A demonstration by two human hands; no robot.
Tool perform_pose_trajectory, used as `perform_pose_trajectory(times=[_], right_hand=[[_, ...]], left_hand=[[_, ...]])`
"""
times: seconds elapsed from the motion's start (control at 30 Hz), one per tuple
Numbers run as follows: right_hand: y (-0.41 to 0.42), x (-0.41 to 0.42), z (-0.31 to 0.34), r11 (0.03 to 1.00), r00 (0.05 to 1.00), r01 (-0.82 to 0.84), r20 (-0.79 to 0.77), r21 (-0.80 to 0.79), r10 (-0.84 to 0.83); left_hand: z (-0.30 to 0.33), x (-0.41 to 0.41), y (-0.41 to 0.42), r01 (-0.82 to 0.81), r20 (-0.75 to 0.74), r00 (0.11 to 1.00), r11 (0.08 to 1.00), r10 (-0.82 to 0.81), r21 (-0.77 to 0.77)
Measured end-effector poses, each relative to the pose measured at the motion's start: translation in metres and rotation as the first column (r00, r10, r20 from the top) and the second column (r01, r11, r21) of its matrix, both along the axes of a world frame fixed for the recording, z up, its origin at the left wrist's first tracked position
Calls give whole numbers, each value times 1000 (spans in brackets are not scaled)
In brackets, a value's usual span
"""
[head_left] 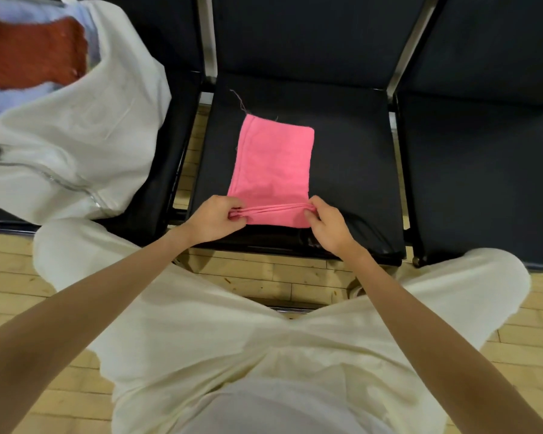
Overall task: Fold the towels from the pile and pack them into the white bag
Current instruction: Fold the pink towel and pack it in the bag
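Observation:
A pink towel [273, 161] lies folded into a narrow strip on the middle dark seat [351, 170]. My left hand [215, 219] pinches its near left corner and my right hand [328, 225] pinches its near right corner, lifting the layered near edge a little off the seat. The white bag [76, 136] stands open on the seat to the left, with a rust-red towel [29, 54] and a pale blue towel [10, 98] showing inside. A loose thread trails from the pink towel's far left corner.
Another dark seat [483, 170] stands to the right, with metal frame bars between the seats. My knees in cream trousers [232, 339] are close to the seat's front edge. Wooden floor [264, 277] shows below.

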State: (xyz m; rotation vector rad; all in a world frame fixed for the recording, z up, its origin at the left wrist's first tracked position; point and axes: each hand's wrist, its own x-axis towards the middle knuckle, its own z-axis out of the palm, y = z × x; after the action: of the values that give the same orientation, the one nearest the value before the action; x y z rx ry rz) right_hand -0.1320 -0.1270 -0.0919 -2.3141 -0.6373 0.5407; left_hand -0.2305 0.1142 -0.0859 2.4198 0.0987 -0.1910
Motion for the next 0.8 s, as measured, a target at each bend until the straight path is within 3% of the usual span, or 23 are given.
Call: perform_pose_trajectory(times=[0.1,0.17,0.27,0.37,0.5,0.67,0.8], right_hand=[[-7,0,1,990,995,94,10,103,-96],[-6,1,-1,976,987,160,9,148,-163],[4,7,-6,951,961,269,22,153,-276],[19,16,-16,937,935,340,79,83,-347],[35,24,-30,903,904,408,195,-133,-379],[42,28,-46,850,905,413,254,-326,-342],[45,30,-51,845,879,453,303,-283,-369]], left_hand=[[11,4,-1,-44,-21,999,975,41,-217],[13,11,-1,-158,-38,987,929,154,-334],[6,25,-6,-363,-27,925,864,378,-349],[-8,42,-14,-482,26,863,836,505,-263],[-36,60,-21,-571,46,815,815,577,-100],[-57,63,-25,-498,177,867,833,467,242],[-59,59,-26,-513,237,855,824,462,241]])
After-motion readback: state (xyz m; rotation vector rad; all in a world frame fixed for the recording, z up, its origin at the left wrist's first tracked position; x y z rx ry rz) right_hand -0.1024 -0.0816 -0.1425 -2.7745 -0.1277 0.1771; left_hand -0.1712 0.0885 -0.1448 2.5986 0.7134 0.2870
